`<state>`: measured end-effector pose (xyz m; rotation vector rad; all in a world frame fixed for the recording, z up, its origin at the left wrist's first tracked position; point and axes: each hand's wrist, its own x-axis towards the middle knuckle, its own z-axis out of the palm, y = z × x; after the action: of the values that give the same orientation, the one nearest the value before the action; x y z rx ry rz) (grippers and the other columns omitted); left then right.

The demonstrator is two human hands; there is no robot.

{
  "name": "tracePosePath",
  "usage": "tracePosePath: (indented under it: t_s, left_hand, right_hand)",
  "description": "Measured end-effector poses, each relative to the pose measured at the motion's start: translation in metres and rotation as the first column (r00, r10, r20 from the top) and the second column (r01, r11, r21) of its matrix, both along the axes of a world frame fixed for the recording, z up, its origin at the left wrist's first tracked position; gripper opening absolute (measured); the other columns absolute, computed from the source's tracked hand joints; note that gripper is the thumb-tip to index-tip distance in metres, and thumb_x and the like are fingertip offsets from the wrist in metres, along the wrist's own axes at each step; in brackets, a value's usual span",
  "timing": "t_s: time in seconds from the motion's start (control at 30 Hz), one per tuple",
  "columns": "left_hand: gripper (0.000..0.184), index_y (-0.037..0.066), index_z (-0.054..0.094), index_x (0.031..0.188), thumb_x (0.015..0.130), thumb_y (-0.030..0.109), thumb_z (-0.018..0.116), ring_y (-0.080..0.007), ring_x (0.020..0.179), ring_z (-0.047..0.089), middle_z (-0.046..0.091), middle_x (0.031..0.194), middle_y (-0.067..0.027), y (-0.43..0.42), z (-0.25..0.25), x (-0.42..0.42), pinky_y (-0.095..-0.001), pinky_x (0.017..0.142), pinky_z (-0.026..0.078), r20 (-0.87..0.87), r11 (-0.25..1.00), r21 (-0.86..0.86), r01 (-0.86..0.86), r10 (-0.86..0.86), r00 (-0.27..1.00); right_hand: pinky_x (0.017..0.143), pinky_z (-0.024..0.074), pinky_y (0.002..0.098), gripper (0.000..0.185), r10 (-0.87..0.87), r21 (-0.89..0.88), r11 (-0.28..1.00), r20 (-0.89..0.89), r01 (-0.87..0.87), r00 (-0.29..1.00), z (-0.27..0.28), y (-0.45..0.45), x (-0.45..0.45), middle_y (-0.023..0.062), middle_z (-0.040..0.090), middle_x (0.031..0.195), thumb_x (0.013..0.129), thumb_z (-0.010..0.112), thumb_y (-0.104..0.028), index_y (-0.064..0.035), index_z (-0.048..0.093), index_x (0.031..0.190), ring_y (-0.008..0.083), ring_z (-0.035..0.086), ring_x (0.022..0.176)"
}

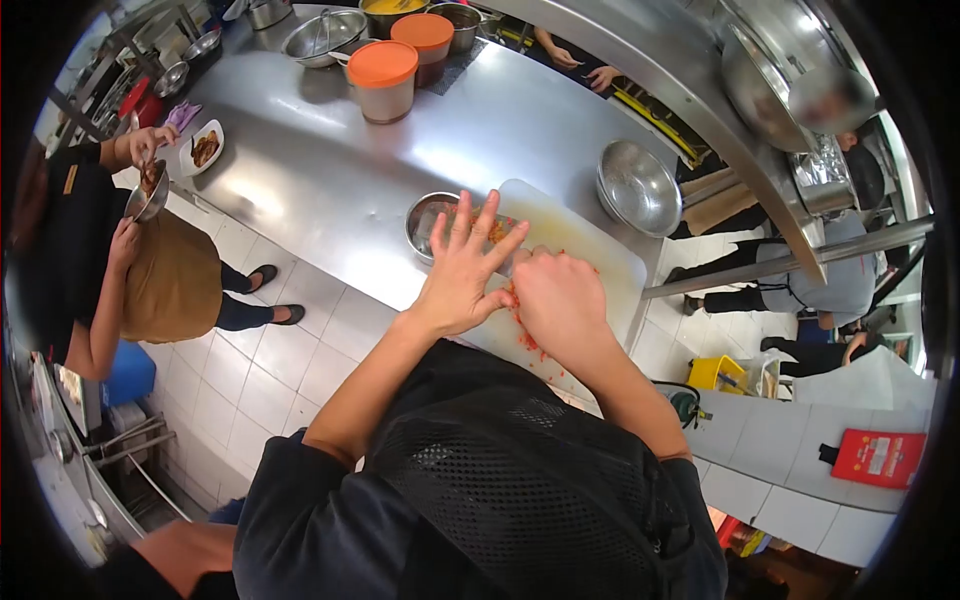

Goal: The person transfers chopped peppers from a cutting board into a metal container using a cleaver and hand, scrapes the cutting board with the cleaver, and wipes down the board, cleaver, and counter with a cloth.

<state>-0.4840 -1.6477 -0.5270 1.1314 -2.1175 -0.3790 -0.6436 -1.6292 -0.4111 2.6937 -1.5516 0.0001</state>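
My left hand (462, 268) is spread with its fingers apart, over the left side of a white cutting board (605, 245). Beside it, my right hand (562, 300) is closed in a fist around what looks like a knife, mostly hidden by my hands. Finely chopped orange-red bits (530, 342) lie on the board below and around the fist. More chopped bits show between my left fingers. Just behind my left fingers sits a small metal bowl (413, 228), partly covered by that hand.
Two tubs with orange lids (383, 64) stand farther back on the steel counter (300, 130). A large metal bowl (638, 188) is right of the board. At left, a co-worker (170, 260) holds a small bowl near a white dish (202, 148). A metal rail (790, 258) crosses at right.
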Motion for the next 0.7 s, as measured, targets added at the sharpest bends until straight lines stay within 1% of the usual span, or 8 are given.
tracePosePath:
  t_s: [0.07,0.2,0.27,0.3,0.37,0.57,0.7]
  left_hand:
    - [0.093,0.025,0.036,0.160,0.089,0.085,0.028,-0.0537,0.153,0.000,0.007,0.170,-0.0222,-0.002,-0.003,-0.001,-0.0730,0.115,0.006,0.055,0.999,0.013,0.050,-0.051,0.997]
    - [0.092,0.026,0.034,0.161,0.089,0.084,0.032,-0.0536,0.154,-0.001,0.005,0.171,-0.0219,-0.003,-0.013,-0.002,-0.0740,0.114,0.006,0.074,0.998,0.030,0.046,-0.048,0.996]
    - [0.092,0.026,0.032,0.162,0.089,0.083,0.035,-0.0538,0.154,0.000,0.004,0.171,-0.0217,-0.002,-0.015,-0.001,-0.0747,0.114,0.006,0.106,0.999,0.045,0.000,-0.005,0.994]
    - [0.092,0.026,0.032,0.162,0.089,0.083,0.035,-0.0538,0.154,0.000,0.004,0.171,-0.0217,-0.003,-0.018,0.000,-0.0747,0.114,0.006,0.106,0.999,0.048,0.004,-0.009,0.994]
    - [0.093,0.026,0.031,0.162,0.088,0.083,0.039,-0.0535,0.154,0.000,0.004,0.171,-0.0215,-0.005,-0.025,0.004,-0.0754,0.113,0.006,0.160,0.998,0.023,-0.050,0.046,0.986]
    - [0.096,0.026,0.032,0.162,0.086,0.086,0.036,-0.0531,0.154,0.001,0.005,0.171,-0.0215,-0.011,-0.046,0.016,-0.0763,0.112,0.008,0.176,0.995,0.045,-0.085,0.076,0.981]
    - [0.096,0.026,0.032,0.162,0.087,0.086,0.035,-0.0526,0.154,0.001,0.005,0.171,-0.0215,-0.011,-0.048,0.017,-0.0760,0.112,0.008,0.191,0.995,0.038,-0.088,0.079,0.978]
  right_hand:
    - [0.068,0.0578,0.0418,0.026,-0.039,0.137,0.990,-0.014,0.040,0.999,0.004,-0.001,0.003,0.0182,0.071,0.088,0.080,0.074,-0.019,0.0027,0.066,0.092,0.0331,0.073,0.080]
    - [0.067,0.0576,0.0421,0.027,-0.038,0.129,0.991,-0.008,0.039,0.999,0.004,0.001,0.004,0.0178,0.071,0.088,0.081,0.074,-0.020,0.0028,0.066,0.093,0.0332,0.073,0.080]
    - [0.068,0.0579,0.0414,0.027,-0.019,0.109,0.994,-0.059,0.025,0.998,-0.001,0.001,0.003,0.0171,0.071,0.088,0.082,0.074,-0.020,0.0025,0.066,0.094,0.0324,0.073,0.079]
    - [0.068,0.0579,0.0414,0.027,-0.023,0.112,0.993,-0.059,0.029,0.998,-0.003,0.002,0.003,0.0171,0.071,0.088,0.082,0.074,-0.020,0.0025,0.066,0.094,0.0324,0.073,0.079]
    - [0.068,0.0583,0.0403,0.023,-0.043,0.096,0.994,-0.041,0.047,0.998,-0.007,0.003,0.002,0.0167,0.071,0.089,0.082,0.072,-0.016,0.0020,0.067,0.095,0.0315,0.074,0.079]
    - [0.069,0.0588,0.0395,0.018,-0.059,0.130,0.989,-0.073,0.068,0.996,-0.003,0.009,0.001,0.0169,0.071,0.094,0.080,0.068,-0.009,0.0015,0.068,0.095,0.0304,0.074,0.080]
    - [0.069,0.0588,0.0401,0.018,-0.058,0.128,0.989,-0.084,0.069,0.995,-0.004,0.012,0.000,0.0169,0.070,0.096,0.081,0.067,-0.008,0.0017,0.068,0.096,0.0302,0.074,0.080]
